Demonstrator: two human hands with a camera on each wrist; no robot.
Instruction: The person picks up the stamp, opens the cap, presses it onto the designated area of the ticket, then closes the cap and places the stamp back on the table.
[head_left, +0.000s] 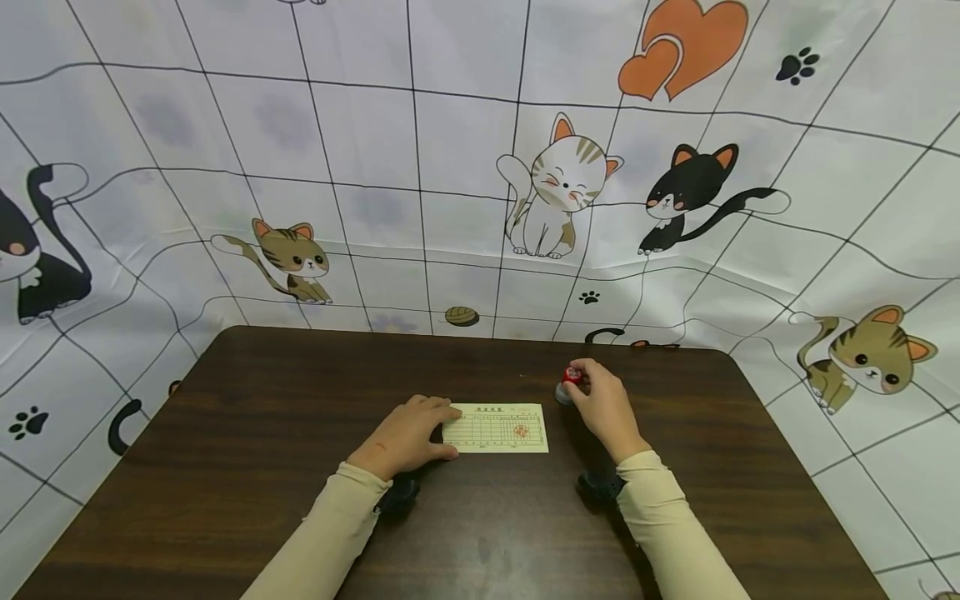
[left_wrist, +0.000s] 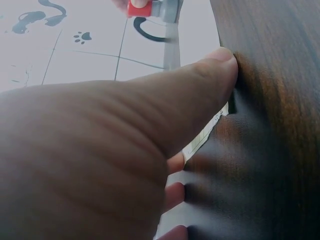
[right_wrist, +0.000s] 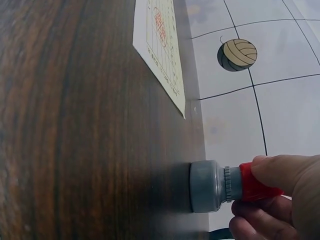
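Note:
A pale yellow printed slip (head_left: 498, 428) with a red stamp mark lies on the dark wooden table (head_left: 300, 467). My left hand (head_left: 408, 435) rests flat on the slip's left end, fingers straight. In the left wrist view the thumb (left_wrist: 200, 95) lies on the table beside the slip's edge (left_wrist: 202, 137). To the right of the slip my right hand (head_left: 603, 404) grips a stamp (head_left: 567, 385) with a red top and grey base. The stamp (right_wrist: 225, 186) stands with its base on the table, apart from the slip (right_wrist: 162, 47).
A white cloth with cartoon cats (head_left: 555, 196) hangs behind and around the table. The table's far edge (head_left: 465, 333) runs just behind the stamp. Bare wood lies to the left (head_left: 247, 417) and right (head_left: 735, 450) of the hands.

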